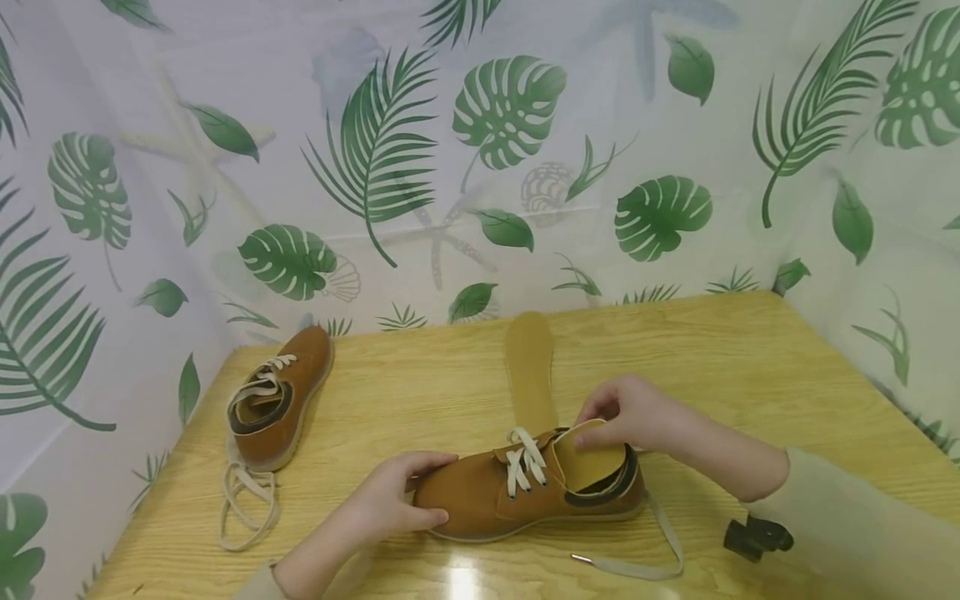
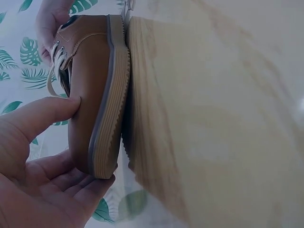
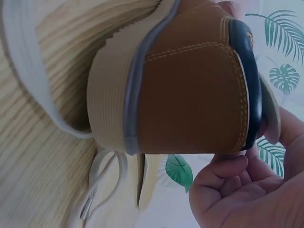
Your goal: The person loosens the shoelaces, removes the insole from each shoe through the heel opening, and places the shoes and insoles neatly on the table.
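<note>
A brown lace-up shoe [image 1: 472, 496] rests sole down on the table, toe to the left, with its cream shoelace [image 1: 525, 467] threaded at the front. My left hand [image 1: 390, 496] grips the toe, thumb on the near side and fingers at the far side; the left wrist view shows the thumb pressing the brown upper [image 2: 88, 95]. At the heel end, my right hand [image 1: 633, 417] pinches the raised end of a tan insole [image 1: 588, 467], whose front part is hidden inside the shoe. The right wrist view shows the insole's edge [image 3: 270, 109] standing above the dark padded collar [image 3: 254, 95].
Another brown shoe [image 1: 303, 387] stands at the left, its loose lace [image 1: 247, 508] trailing on the wooden table [image 1: 405, 383]. Behind the held shoe lies a second tan insole [image 1: 529, 358]. A lace end [image 1: 637, 571] lies near the front. Leaf-patterned cloth [image 1: 510, 258] hangs behind.
</note>
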Demonstrator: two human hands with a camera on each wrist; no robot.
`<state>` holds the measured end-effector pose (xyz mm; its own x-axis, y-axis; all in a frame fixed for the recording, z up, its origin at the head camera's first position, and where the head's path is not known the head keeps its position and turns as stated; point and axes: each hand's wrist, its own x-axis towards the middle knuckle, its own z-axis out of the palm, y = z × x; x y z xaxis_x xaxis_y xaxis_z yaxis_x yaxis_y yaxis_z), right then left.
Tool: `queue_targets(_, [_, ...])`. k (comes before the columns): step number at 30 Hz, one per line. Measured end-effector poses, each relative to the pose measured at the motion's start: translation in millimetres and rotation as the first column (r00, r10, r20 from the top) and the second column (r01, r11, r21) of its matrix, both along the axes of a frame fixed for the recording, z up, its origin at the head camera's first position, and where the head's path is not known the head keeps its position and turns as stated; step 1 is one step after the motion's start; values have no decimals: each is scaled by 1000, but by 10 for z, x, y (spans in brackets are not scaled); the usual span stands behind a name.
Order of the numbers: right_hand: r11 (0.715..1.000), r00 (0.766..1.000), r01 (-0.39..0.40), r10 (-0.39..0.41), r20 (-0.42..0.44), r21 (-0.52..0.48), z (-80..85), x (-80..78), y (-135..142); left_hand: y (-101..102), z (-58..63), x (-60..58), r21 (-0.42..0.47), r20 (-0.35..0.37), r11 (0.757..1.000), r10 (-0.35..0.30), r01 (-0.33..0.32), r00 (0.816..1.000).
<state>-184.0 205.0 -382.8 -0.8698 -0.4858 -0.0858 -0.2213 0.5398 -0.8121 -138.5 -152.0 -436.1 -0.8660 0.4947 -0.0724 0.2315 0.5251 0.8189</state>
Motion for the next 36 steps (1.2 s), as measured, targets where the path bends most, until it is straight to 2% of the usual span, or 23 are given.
queue_targets(9, [996,993,67,-62,96,-55,-13,-45,113,0,-5,13,2,-4,1000,2,-2,1000])
queue_targets(15, [992,987,115,-109,121,-43,-13,-48,230,-22,-15,-3,8,14,1000,-2,2,1000])
queue_targets(23, [992,983,108,-97,156,-69,-28,-36,326,-30,-13,9,7,12,1000,-2,2,1000])
queue_targets(36, [993,986,116,-112,123,-28,16,-37,435,-28,-20,-11,19,14,1000,-16,16,1000])
